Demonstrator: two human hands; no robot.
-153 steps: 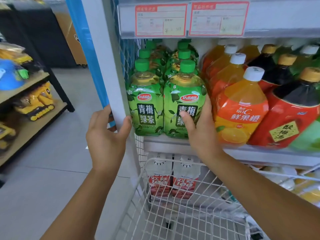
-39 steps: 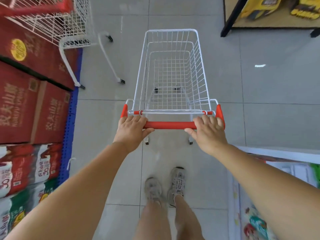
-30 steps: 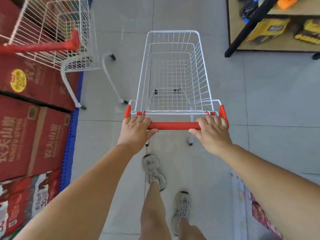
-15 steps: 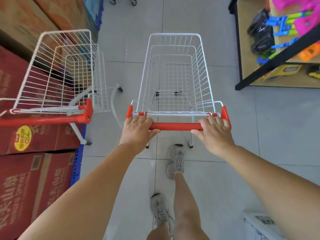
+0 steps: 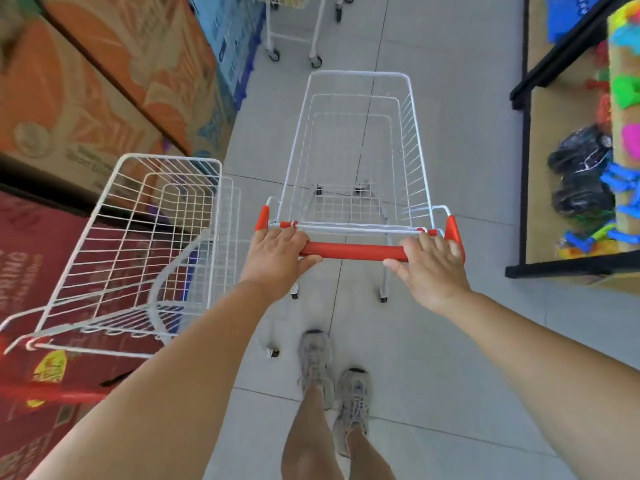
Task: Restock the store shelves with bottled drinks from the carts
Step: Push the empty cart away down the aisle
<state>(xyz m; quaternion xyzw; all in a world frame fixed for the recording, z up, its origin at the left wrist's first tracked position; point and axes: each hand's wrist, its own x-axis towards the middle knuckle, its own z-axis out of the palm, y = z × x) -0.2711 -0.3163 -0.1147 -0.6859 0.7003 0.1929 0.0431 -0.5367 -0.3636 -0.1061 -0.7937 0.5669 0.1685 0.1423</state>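
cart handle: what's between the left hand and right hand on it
Only a bare stretch of the red cart handle; the left hand and right hand grip its two ends. Seen in the head view.

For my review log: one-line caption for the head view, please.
Left hand and right hand grip the red handle of an empty wire cart; a second cart stands left, beside cartons.
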